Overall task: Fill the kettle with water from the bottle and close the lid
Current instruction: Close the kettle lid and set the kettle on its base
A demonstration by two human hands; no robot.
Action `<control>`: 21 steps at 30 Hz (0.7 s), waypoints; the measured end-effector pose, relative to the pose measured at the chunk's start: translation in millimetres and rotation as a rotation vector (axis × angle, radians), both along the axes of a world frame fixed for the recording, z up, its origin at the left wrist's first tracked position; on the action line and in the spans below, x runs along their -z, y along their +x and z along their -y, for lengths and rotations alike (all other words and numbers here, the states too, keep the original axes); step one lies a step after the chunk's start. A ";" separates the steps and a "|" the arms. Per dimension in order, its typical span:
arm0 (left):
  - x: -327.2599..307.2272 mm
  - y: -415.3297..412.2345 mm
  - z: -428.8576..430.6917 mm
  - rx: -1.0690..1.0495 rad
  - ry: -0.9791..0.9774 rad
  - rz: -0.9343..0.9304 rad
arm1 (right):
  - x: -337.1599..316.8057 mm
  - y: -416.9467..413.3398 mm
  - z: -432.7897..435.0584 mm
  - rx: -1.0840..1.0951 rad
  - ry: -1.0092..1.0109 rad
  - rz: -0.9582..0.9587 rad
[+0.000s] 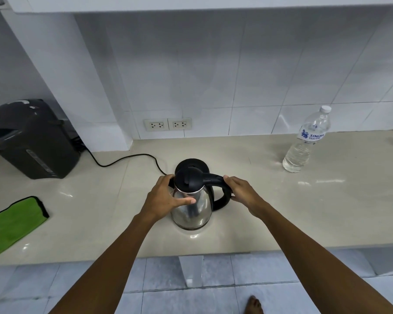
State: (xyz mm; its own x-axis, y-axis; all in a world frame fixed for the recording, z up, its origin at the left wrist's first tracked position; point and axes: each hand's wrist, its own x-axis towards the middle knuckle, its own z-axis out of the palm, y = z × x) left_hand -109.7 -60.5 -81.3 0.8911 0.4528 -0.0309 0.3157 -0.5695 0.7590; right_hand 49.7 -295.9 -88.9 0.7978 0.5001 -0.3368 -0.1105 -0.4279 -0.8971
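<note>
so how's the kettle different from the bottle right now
The kettle is shiny steel with a black lid and handle; the bottle is clear plastic with a white cap. The kettle is squat and wide, the bottle tall and thin. The left hand and right hand are on the kettle; the bottle stands untouched off to the right. Both stand upright on the counter, closed.

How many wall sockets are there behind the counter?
2. Both white wall sockets sit side by side low on the tiled wall behind the steel kettle: one on the left, one on the right. None seems hidden.
</note>
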 end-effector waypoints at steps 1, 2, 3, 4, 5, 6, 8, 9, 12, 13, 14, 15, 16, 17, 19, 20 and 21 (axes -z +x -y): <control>0.4 -0.1 -0.5 -0.001 -0.002 0.000 | -0.3 -0.7 0.0 -0.001 -0.006 0.004; 0.8 -0.3 -0.6 -0.001 -0.005 0.000 | -0.6 -1.5 0.1 -0.005 -0.013 0.012; 1.5 -0.4 -0.9 -0.001 -0.008 0.001 | -0.8 -2.7 0.2 -0.010 -0.020 0.022; 2.4 -0.4 -1.2 0.000 -0.012 0.002 | -1.3 -4.2 0.5 -0.014 -0.029 0.038; 3.4 -0.6 -1.2 0.002 -0.020 0.001 | -2.0 -6.0 0.9 -0.018 -0.038 0.059; 4.7 -1.0 -0.6 0.002 -0.032 0.000 | -2.5 -8.0 1.8 -0.019 -0.047 0.084; 9.0 -2.1 1.8 -0.015 -0.095 0.010 | -2.3 -12.4 5.5 -0.016 -0.055 0.128; 11.7 -2.9 3.1 -0.039 -0.152 0.019 | -1.4 -14.4 8.2 -0.016 -0.055 0.142; 21.3 -5.5 9.8 -0.135 -0.339 0.025 | 5.1 -18.4 16.9 -0.071 -0.058 0.197; 25.3 -6.1 11.6 -0.144 -0.381 0.023 | 7.5 -18.5 18.9 -0.096 -0.061 0.222; 28.2 -6.6 12.6 -0.139 -0.406 0.013 | 9.1 -17.7 20.1 -0.110 -0.062 0.245; 29.5 -7.0 13.4 -0.125 -0.423 -0.001 | 10.3 -16.1 20.7 -0.111 -0.059 0.263; 30.8 -7.1 13.3 -0.109 -0.435 -0.009 | 11.4 -14.3 21.1 -0.108 -0.053 0.278; 31.9 -6.5 12.3 -0.098 -0.446 -0.008 | 12.2 -12.9 21.1 -0.105 -0.045 0.286; 32.9 -4.8 10.2 -0.098 -0.458 0.002 | 13.6 -9.1 20.0 -0.105 -0.044 0.287; 32.8 -4.6 10.4 -0.103 -0.466 0.011 | 14.0 -7.5 19.4 -0.107 -0.045 0.285; 32.4 -4.8 11.1 -0.109 -0.476 0.024 | 14.6 -6.4 19.1 -0.108 -0.044 0.284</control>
